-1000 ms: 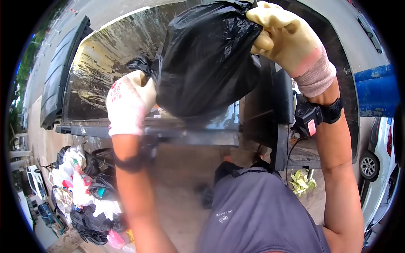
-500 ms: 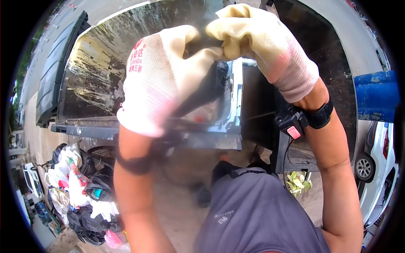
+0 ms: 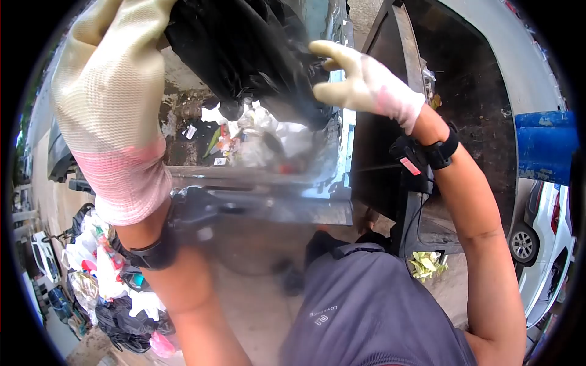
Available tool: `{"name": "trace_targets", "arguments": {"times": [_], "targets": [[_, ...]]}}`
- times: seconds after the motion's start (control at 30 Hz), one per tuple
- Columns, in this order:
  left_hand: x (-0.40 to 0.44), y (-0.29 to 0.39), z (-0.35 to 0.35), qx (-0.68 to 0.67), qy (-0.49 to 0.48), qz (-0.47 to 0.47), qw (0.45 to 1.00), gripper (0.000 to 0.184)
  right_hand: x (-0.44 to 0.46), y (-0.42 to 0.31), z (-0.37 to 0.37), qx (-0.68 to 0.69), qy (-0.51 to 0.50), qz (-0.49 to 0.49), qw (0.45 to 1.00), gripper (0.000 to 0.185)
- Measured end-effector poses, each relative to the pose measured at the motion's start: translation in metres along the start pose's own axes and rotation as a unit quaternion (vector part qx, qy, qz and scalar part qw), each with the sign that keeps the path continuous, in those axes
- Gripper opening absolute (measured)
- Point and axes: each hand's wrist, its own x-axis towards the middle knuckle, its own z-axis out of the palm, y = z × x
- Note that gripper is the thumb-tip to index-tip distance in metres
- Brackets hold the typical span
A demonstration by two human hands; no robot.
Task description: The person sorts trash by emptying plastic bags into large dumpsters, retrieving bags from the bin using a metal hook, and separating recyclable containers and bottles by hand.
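Observation:
A black plastic bag (image 3: 244, 52) hangs at the top over a bin whose pale rim (image 3: 345, 140) shows at its right side. My left hand (image 3: 116, 91), in a cream and pink glove, is closed on the bag's upper left part; its fingertips are partly hidden at the top edge. My right hand (image 3: 366, 82), gloved the same way, has its thumb and fingers spread beside the bag's right side and grips nothing. Below the bag, white plastic and mixed litter (image 3: 259, 137) lie inside the bin.
Piled rubbish bags (image 3: 122, 317) lie on the ground at lower left. A second dark bin (image 3: 467, 122) stands at right, with a blue object (image 3: 546, 146) beyond it. Pale green leaves (image 3: 427, 265) lie below. A white car (image 3: 540, 244) is at far right.
My left hand has moved up and left, near the camera. My right hand has opened and moved slightly down. The litter in the bin has come into view beneath the bag.

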Motion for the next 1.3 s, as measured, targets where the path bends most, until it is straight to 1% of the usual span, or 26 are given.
{"name": "trace_targets", "arguments": {"times": [0.03, 0.07, 0.17, 0.2, 0.3, 0.33, 0.4, 0.43, 0.5, 0.6, 0.63, 0.67, 0.7, 0.8, 0.83, 0.87, 0.93, 0.97, 1.0, 1.03, 1.07, 1.1, 1.13, 1.23, 1.27, 1.3], "targets": [[0.004, -0.014, -0.012, 0.158, -0.001, 0.113, 0.981, 0.040, 0.008, 0.029, 0.021, -0.043, 0.081, -0.070, 0.993, 0.059], [0.004, -0.018, -0.011, 0.148, 0.003, 0.106, 0.983, 0.041, 0.016, 0.053, 0.039, -0.084, 0.161, -0.137, 0.974, 0.053], [0.002, -0.026, -0.011, 0.111, 0.007, 0.072, 0.991, 0.042, 0.024, 0.022, 0.025, 0.029, 0.059, 0.086, 0.994, 0.036], [0.001, -0.027, -0.011, 0.097, 0.006, 0.057, 0.994, 0.042, 0.026, 0.022, 0.027, 0.041, 0.093, 0.077, 0.992, 0.028], [-0.007, -0.034, -0.010, 0.064, 0.003, 0.025, 0.998, 0.042, 0.030, 0.013, 0.020, 0.082, 0.140, 0.038, 0.986, 0.030], [-0.011, -0.038, -0.010, 0.060, 0.001, 0.021, 0.998, 0.043, 0.034, 0.016, 0.018, 0.071, 0.168, 0.005, 0.983, 0.031], [-0.020, -0.050, -0.009, 0.075, 0.000, 0.036, 0.997, 0.045, 0.037, 0.013, 0.013, 0.112, 0.184, -0.042, 0.976, 0.029], [-0.023, -0.053, -0.009, 0.084, 0.001, 0.045, 0.995, 0.046, 0.038, 0.009, 0.016, 0.085, 0.213, -0.124, 0.965, 0.033], [-0.026, -0.052, -0.008, 0.094, 0.013, 0.061, 0.994, 0.048, 0.031, -0.020, 0.006, 0.135, 0.073, -0.043, 0.987, 0.026], [-0.031, -0.052, 0.001, 0.064, 0.043, 0.078, 0.994, 0.050, 0.049, -0.011, 0.031, 0.057, 0.088, -0.159, 0.982, 0.031], [-0.031, -0.051, 0.001, 0.071, 0.043, 0.084, 0.993, 0.050, 0.054, -0.008, 0.040, 0.038, 0.097, -0.174, 0.979, 0.034], [-0.031, -0.049, 0.001, 0.079, 0.044, 0.089, 0.992, 0.050, 0.052, -0.014, 0.038, 0.018, 0.024, -0.087, 0.996, 0.033], [-0.031, -0.046, -0.004, 0.109, 0.033, 0.094, 0.989, 0.050, 0.050, -0.020, 0.033, -0.041, 0.008, -0.078, 0.996, 0.030], [-0.044, -0.045, -0.012, 0.167, 0.005, 0.082, 0.983, 0.049, 0.050, -0.011, 0.035, 0.043, 0.064, -0.083, 0.994, 0.027], [-0.050, -0.042, -0.010, 0.130, 0.014, 0.052, 0.990, 0.049, 0.045, -0.019, 0.030, 0.028, 0.097, -0.074, 0.992, 0.026], [-0.055, -0.039, -0.008, 0.091, 0.025, 0.023, 0.995, 0.049, 0.040, -0.023, 0.024, 0.084, 0.089, -0.056, 0.991, 0.025], [-0.064, -0.023, 0.001, -0.051, 0.058, -0.068, 0.995, 0.050, 0.041, -0.015, 0.023, 0.089, 0.168, -0.090, 0.978, 0.023], [-0.068, -0.018, 0.003, -0.105, 0.066, -0.108, 0.986, 0.051, 0.043, -0.007, 0.018, 0.091, 0.149, -0.095, 0.980, 0.032], [-0.072, -0.013, 0.004, -0.157, 0.078, -0.147, 0.973, 0.051, 0.046, -0.002, 0.022, 0.083, 0.139, -0.129, 0.978, 0.039], [-0.074, -0.010, 0.003, -0.142, 0.071, -0.154, 0.975, 0.051, 0.049, 0.004, 0.028, 0.076, 0.131, -0.164, 0.975, 0.047], [-0.073, -0.009, 0.001, -0.125, 0.076, -0.136, 0.980, 0.052, 0.050, 0.001, 0.029, 0.068, 0.122, -0.198, 0.970, 0.056], [-0.072, -0.008, -0.001, -0.107, 0.082, -0.118, 0.984, 0.052, 0.046, -0.002, 0.028, -0.003, 0.060, -0.165, 0.984, 0.070], [-0.072, -0.008, -0.002, -0.089, 0.088, -0.100, 0.987, 0.053, 0.042, -0.005, 0.033, 0.006, 0.032, -0.155, 0.987, 0.074], [-0.075, -0.002, -0.013, -0.043, 0.082, -0.090, 0.992, 0.051, 0.038, -0.009, 0.050, 0.013, 0.011, -0.148, 0.989, 0.076], [-0.076, -0.001, -0.017, -0.028, 0.078, -0.091, 0.992, 0.050, 0.036, -0.011, 0.056, 0.019, 0.009, -0.144, 0.989, 0.067], [-0.080, -0.001, -0.015, -0.023, 0.086, -0.096, 0.991, 0.051, 0.037, -0.012, 0.061, 0.003, -0.029, -0.115, 0.993, 0.058]]}}
